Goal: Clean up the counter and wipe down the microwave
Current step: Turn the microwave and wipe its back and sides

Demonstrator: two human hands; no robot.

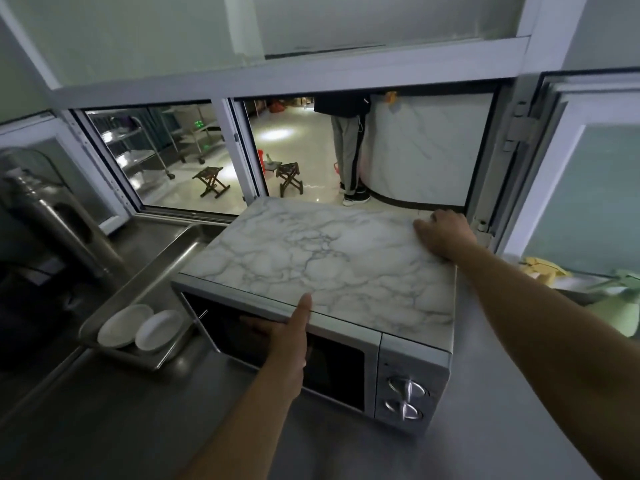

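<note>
A silver microwave with a marble-patterned top stands on the steel counter, its dark door closed and two knobs at the front right. My left hand grips the front top edge, thumb lying on the marble top and fingers spread against the door glass. My right hand holds the rear right corner of the top, fingers curled over the back edge. A yellow cloth lies on the counter to the right, beyond my right forearm.
A steel tray holding two white plates touches the microwave's left side. A steel flask stands far left. A pale green object sits at the right edge. Behind the microwave an open window shows a person standing.
</note>
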